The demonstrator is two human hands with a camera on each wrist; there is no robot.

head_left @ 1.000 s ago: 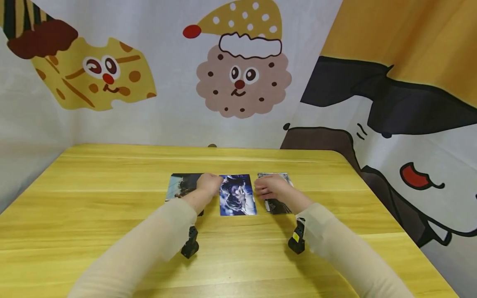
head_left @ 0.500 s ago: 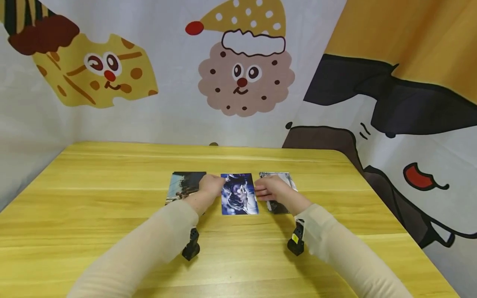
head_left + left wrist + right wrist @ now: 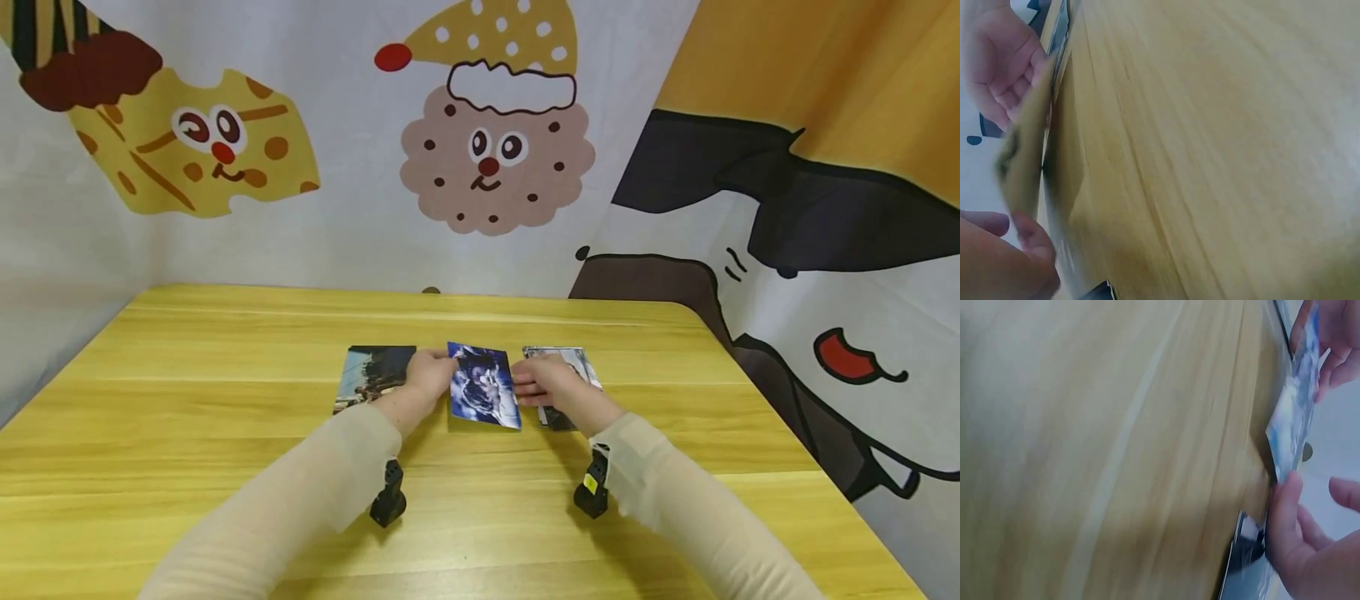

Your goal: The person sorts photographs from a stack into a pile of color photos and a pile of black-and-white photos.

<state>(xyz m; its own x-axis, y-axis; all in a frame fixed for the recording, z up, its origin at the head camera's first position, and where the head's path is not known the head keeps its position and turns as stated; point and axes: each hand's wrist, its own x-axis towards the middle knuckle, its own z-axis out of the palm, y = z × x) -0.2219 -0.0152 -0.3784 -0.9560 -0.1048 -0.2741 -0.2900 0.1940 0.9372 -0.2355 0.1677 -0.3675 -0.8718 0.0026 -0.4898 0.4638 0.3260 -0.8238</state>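
Observation:
In the head view a blue-toned photo card [image 3: 483,387] is in the middle, tilted, its left edge raised off the table. My left hand [image 3: 429,375] pinches that edge; in the left wrist view the card [image 3: 1030,140] stands between its thumb and a finger. My right hand [image 3: 551,379] is at the opposite edge; in the right wrist view a fingertip [image 3: 1288,487] touches the card's end and the thumb stays apart. Under the left hand lies a dark and pale-blue photo card [image 3: 371,375]. A grey photo stack [image 3: 577,358] lies partly hidden under the right hand.
The wooden table [image 3: 465,533] spreads around the cards, its far edge meeting a cartoon-printed curtain [image 3: 360,242]. Each wrist carries a small black camera, the left camera [image 3: 388,496] and the right camera [image 3: 592,487].
The middle card lay flat before; its left side has now come up and it has turned slightly. My left hand has gripped its edge. My right hand has hardly moved.

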